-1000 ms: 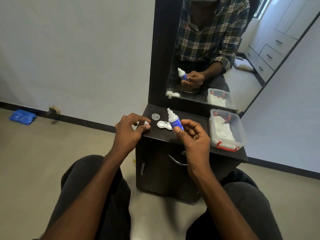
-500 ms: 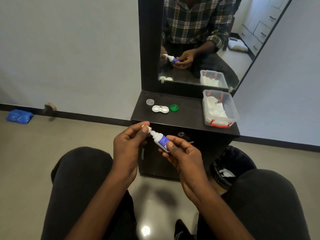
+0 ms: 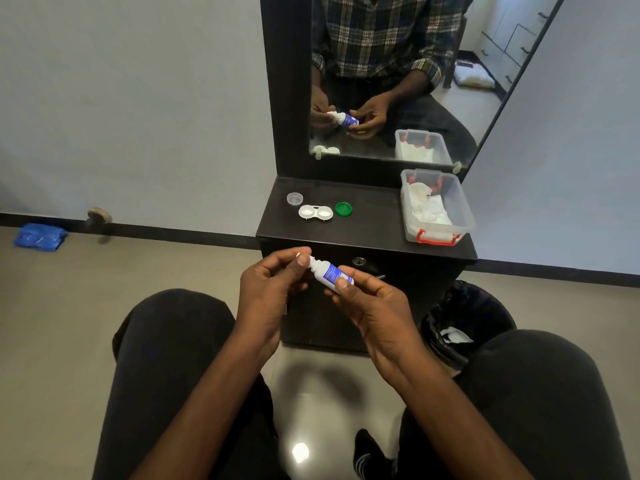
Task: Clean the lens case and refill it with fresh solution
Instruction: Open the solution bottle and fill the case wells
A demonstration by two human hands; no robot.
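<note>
Two hands meet on one small solution bottle in front of the worktop.
Right hand grips the bottle's blue-labelled body, tilted; left hand pinches its white cap end with thumb and fingertips. Beyond both hands the open lens case lies on the worktop, a clear cap to its left, a green cap to its right.
</note>
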